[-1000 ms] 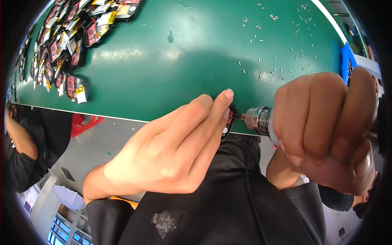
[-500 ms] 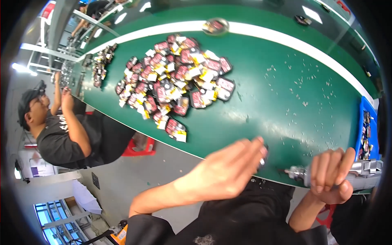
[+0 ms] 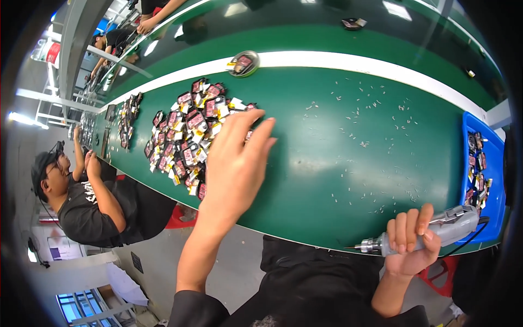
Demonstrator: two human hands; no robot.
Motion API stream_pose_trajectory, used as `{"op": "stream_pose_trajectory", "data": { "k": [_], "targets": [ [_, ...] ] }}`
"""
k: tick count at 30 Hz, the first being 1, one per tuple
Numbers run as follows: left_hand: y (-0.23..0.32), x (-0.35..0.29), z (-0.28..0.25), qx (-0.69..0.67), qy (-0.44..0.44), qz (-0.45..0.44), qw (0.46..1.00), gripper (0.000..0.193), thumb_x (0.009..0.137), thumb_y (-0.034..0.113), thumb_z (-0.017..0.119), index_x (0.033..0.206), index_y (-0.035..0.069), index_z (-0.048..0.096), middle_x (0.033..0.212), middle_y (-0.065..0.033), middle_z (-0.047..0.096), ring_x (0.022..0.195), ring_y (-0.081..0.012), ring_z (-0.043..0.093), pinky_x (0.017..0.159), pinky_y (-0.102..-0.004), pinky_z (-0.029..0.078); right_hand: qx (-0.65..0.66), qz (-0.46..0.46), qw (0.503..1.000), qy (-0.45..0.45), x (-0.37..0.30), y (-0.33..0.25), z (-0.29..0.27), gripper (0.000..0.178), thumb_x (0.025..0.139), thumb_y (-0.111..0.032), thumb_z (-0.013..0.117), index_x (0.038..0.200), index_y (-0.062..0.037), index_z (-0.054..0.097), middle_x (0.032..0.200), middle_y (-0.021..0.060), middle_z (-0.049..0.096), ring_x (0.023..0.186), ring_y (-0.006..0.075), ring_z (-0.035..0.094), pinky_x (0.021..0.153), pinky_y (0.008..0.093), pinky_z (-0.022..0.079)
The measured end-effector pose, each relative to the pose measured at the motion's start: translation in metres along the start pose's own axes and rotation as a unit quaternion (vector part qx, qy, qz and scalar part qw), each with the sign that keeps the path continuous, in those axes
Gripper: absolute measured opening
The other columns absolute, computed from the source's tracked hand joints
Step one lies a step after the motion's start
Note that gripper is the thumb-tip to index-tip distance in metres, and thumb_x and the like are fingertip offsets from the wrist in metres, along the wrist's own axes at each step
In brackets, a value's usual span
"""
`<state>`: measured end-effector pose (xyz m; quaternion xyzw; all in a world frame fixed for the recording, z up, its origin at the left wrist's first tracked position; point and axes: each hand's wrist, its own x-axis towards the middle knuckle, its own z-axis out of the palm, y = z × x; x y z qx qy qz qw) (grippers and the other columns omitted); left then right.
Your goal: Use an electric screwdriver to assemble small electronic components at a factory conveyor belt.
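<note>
My left hand (image 3: 235, 163) reaches over the right side of a pile of small black devices (image 3: 185, 117) with reddish faces and white and yellow tabs. Its fingers are stretched and slightly apart, with no device visible in them; they hide part of the pile. Near the table's front edge, my right hand (image 3: 411, 240) is closed round a grey electric screwdriver (image 3: 449, 226). The screwdriver's thin bit (image 3: 351, 247) points left, just above the green tabletop (image 3: 294, 191).
Small pale slivers (image 3: 364, 144) lie scattered right of the pile. A blue bin (image 3: 497, 180) at the right holds several devices. A round dish (image 3: 244, 64) with a device stands on the white strip at the back. A co-worker (image 3: 81, 201) sits at the left.
My left hand has moved left and away from me, from beside the screwdriver to the pile. The small dark thing at its fingertips no longer shows. My right hand keeps the screwdriver.
</note>
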<state>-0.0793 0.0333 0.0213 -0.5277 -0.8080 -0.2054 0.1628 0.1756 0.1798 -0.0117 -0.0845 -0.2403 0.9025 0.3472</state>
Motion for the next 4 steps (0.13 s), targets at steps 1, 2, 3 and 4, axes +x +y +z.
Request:
{"op": "stream_pose_trajectory", "data": {
  "k": [1,2,3,4],
  "targets": [
    [0.005,0.007,0.010,0.002,-0.012,0.021,1.000,0.030,0.073,0.000,0.072,0.102,0.001,0.064,0.106,-0.0122,0.060,0.098,-0.0309,0.058,0.082,-0.0403,0.049,0.001,0.008,1.000,0.005,-0.001,0.001,-0.002,0.012,0.083,-0.013,0.052,0.081,-0.0061,0.042,0.058,0.0037,0.041,0.052,0.0155,0.042,0.050,0.0291,0.036],
    [0.008,0.013,0.020,0.004,-0.023,0.041,0.999,0.026,0.074,0.001,0.071,0.099,-0.001,0.063,0.103,-0.0125,0.059,0.096,-0.0297,0.059,0.078,-0.0396,0.050,0.002,0.017,1.000,0.009,-0.002,0.000,-0.005,0.012,0.083,-0.014,0.052,0.081,-0.0063,0.042,0.058,0.0037,0.041,0.052,0.0155,0.042,0.050,0.0293,0.036],
    [0.007,0.018,0.030,-0.009,-0.028,0.048,0.998,0.023,0.076,0.002,0.070,0.097,-0.001,0.063,0.101,-0.0115,0.059,0.093,-0.0288,0.058,0.076,-0.0396,0.050,-0.003,0.023,1.000,0.009,-0.004,-0.001,-0.008,0.014,0.083,-0.016,0.052,0.081,-0.0065,0.043,0.058,0.0037,0.041,0.052,0.0158,0.043,0.051,0.0300,0.037],
    [0.007,0.022,0.036,-0.008,-0.057,0.037,0.998,0.025,0.075,0.002,0.070,0.099,0.000,0.063,0.103,-0.0118,0.059,0.095,-0.0292,0.058,0.079,-0.0384,0.050,0.006,0.025,1.000,0.007,-0.006,-0.003,-0.010,0.014,0.083,-0.016,0.053,0.082,-0.0064,0.043,0.058,0.0038,0.042,0.052,0.0162,0.044,0.051,0.0305,0.038]
  ]
}}
